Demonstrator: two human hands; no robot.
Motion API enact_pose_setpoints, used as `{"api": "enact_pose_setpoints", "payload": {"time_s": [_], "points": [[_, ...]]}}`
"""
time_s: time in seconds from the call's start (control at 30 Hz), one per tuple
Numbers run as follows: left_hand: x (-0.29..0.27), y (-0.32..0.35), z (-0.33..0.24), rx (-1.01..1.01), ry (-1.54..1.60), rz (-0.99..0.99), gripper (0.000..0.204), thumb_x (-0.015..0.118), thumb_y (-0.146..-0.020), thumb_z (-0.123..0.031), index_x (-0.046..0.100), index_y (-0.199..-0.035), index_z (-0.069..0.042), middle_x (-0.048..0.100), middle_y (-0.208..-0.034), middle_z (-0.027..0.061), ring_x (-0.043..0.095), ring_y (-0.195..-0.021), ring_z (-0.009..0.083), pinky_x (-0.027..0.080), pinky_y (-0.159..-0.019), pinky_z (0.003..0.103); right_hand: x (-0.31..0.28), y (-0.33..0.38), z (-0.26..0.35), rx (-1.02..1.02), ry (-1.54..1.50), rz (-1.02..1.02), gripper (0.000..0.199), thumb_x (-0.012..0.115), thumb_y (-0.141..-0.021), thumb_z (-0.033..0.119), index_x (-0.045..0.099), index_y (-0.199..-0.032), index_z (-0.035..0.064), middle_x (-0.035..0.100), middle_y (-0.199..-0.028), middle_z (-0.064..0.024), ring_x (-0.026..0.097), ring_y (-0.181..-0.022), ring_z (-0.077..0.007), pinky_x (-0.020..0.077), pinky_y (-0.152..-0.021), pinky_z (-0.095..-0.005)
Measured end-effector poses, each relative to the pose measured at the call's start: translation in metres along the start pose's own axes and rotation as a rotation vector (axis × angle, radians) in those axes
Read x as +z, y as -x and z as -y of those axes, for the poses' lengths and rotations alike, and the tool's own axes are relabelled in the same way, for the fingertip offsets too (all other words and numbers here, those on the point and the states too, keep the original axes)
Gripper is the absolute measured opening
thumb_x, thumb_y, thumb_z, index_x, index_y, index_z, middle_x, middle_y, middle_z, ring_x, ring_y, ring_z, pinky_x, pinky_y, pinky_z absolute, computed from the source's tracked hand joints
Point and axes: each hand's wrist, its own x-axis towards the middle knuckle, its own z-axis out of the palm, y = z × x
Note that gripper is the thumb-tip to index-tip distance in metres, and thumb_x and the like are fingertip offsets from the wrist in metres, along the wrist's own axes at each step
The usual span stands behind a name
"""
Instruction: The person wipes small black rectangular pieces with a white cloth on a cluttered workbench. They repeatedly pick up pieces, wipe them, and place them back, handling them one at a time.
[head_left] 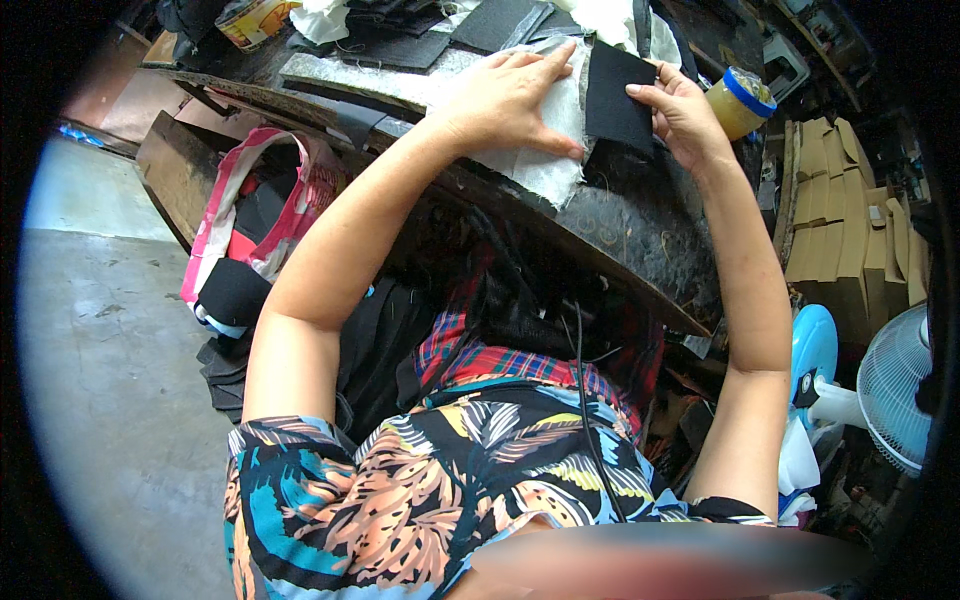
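Note:
My right hand [683, 112] pinches the right edge of a flat black fabric piece [615, 98], thumb on top. The piece lies over the right border of a white, fibrous sheet [545, 178] on the dark worktable [650, 215]. My left hand [515, 100] rests on the white sheet, thumb and fingers spread, just left of the black piece. Past its fingertips, other black fabric pieces [490, 25] lie in loose stacks, one with a clear strip across it.
A yellow jar with a blue lid [740, 103] stands right of my right hand. Cardboard boxes [835, 215] and a fan [895, 390] are at the right. A pink-and-white bag [215, 215] holding dark pieces sits below the table's left side. A yellow tin [255, 22] is at the far left.

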Motion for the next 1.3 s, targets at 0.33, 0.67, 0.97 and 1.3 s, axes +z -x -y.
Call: {"api": "enact_pose_setpoints", "payload": {"time_s": [0.33, 0.67, 0.97, 1.3], "points": [[0.004, -0.001, 0.001, 0.015, 0.014, 0.006, 0.132, 0.084, -0.059, -0.060, 0.015, -0.157, -0.004, 0.050, -0.147, 0.0112, 0.035, -0.142, 0.0310, 0.026, -0.119, 0.041, 0.019, -0.002, -0.030, -0.040, -0.109, -0.080, 0.037, 0.072, -0.086, 0.006, 0.057, -0.119, -0.0022, 0.071, -0.095, -0.0110, 0.070, -0.075, -0.0132, 0.0556, -0.061, -0.0224], [0.005, -0.001, 0.000, 0.022, -0.004, 0.013, 0.135, 0.084, -0.057, -0.062, 0.014, -0.156, -0.002, 0.049, -0.148, 0.0118, 0.035, -0.142, 0.0314, 0.025, -0.120, 0.040, 0.021, -0.010, -0.026, -0.026, 0.067, -0.086, 0.033, 0.070, -0.087, 0.003, 0.057, -0.116, -0.0029, 0.070, -0.098, -0.0109, 0.069, -0.079, -0.0149, 0.0582, -0.069, -0.0265], [-0.001, 0.002, -0.003, 0.048, -0.061, 0.018, 0.115, 0.080, -0.060, -0.065, 0.038, -0.147, -0.003, 0.045, -0.149, 0.0147, 0.036, -0.142, 0.0320, 0.025, -0.120, 0.040, 0.024, -0.012, -0.021, -0.040, 0.170, -0.072, 0.033, 0.068, -0.086, 0.002, 0.058, -0.116, -0.0031, 0.070, -0.095, -0.0094, 0.068, -0.077, -0.0129, 0.0561, -0.068, -0.0246], [0.004, 0.000, 0.003, 0.118, -0.089, 0.006, 0.106, 0.075, -0.064, -0.070, 0.047, -0.143, -0.004, 0.044, -0.149, 0.0164, 0.036, -0.142, 0.0324, 0.025, -0.119, 0.043, 0.019, -0.017, -0.026, -0.114, 0.462, -0.123, 0.043, 0.070, -0.084, 0.006, 0.058, -0.126, 0.0022, 0.066, -0.099, -0.0056, 0.062, -0.082, -0.0098, 0.0530, -0.070, -0.0230]]}}
